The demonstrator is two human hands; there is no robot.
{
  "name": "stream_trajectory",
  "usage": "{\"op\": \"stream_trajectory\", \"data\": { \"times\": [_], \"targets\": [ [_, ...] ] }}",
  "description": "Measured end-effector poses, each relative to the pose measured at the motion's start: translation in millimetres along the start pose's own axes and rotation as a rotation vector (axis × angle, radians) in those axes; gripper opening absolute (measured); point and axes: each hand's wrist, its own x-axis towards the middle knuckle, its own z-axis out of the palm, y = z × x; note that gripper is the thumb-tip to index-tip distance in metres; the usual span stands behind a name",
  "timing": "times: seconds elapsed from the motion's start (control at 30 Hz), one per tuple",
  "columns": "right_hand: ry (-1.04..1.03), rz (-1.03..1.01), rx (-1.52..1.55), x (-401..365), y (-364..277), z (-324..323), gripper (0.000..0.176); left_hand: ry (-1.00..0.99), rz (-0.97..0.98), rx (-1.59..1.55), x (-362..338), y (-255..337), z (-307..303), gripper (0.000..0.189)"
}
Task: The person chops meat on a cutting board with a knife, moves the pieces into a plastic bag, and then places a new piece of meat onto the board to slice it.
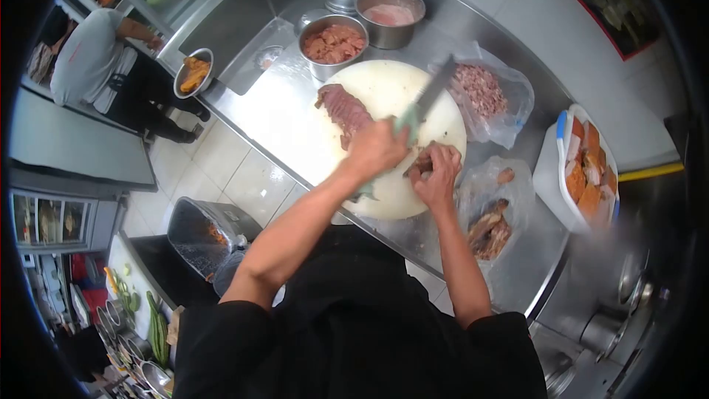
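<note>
My left hand (380, 149) is closed around the green handle of a knife (434, 87), its blade pointing up and away over the cutting board. My right hand (437, 171), fingers curled, holds a small brown piece of meat (419, 165) on the round white cutting board (384, 77). Beside my left hand lies a row of sliced dark red meat (344, 112). Something pale green shows under my left wrist. To the right of my right hand, browned meat pieces (489, 233) rest on a clear plastic bag.
Metal pots of cut meat (334, 44) and pinkish contents (391, 16) stand behind the board. A bag of chopped pink meat (478, 92) lies right of it, near a white tub (555, 170) of orange-brown pieces. A grey bin (214, 229) stands left; another person (92, 66) is far left.
</note>
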Motion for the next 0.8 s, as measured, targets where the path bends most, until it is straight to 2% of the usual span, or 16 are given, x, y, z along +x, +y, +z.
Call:
{"op": "stream_trajectory", "data": {
  "times": [0.03, 0.07, 0.1, 0.13, 0.2, 0.27, 0.3, 0.37, 0.5, 0.6, 0.67, 0.7, 0.8],
  "targets": [
    [-0.007, 0.005, -0.017, 3, 5, -2, 0.028, -0.071, -0.075, -0.082, -4, -3, -21, 0.045],
    [0.001, -0.034, -0.077, 7, 4, -8, 0.03, -0.08, -0.126, -0.157, -10, -12, -35, 0.042],
    [0.009, -0.025, -0.081, 8, 3, -12, 0.03, -0.043, -0.097, -0.221, -22, -10, -57, 0.04],
    [0.023, -0.043, -0.079, 11, 1, -13, 0.033, -0.06, -0.185, -0.251, -31, -14, -73, 0.039],
    [0.04, -0.063, -0.073, 20, -11, -14, 0.036, 0.069, -0.162, -0.266, -51, -32, -88, 0.038],
    [-0.099, -0.165, -0.031, 31, -27, -13, 0.041, 0.128, -0.182, -0.251, -72, -49, -98, 0.038],
    [-0.098, -0.163, -0.031, 36, -27, -9, 0.041, 0.184, -0.202, -0.24, -82, -57, -102, 0.039],
    [-0.334, -0.083, 0.085, 43, -24, 0, 0.048, 0.197, -0.249, -0.24, -103, -68, -109, 0.039],
    [-0.464, -0.135, 0.138, 49, -24, 10, 0.045, 0.273, -0.346, -0.311, -140, -77, -110, 0.041],
    [-0.466, -0.126, 0.146, 49, -29, 18, 0.046, 0.288, -0.431, -0.308, -160, -89, -108, 0.041],
    [-0.242, -0.207, 0.095, 47, -36, 29, 0.054, 0.291, -0.506, -0.301, -170, -96, -106, 0.04],
    [-0.246, -0.214, 0.093, 44, -43, 35, 0.054, 0.296, -0.509, -0.307, -175, -98, -105, 0.04],
    [-0.125, -0.155, -0.058, 34, -58, 66, 0.07, 0.33, -0.516, -0.337, -184, -105, -102, 0.04]
  ]
}}
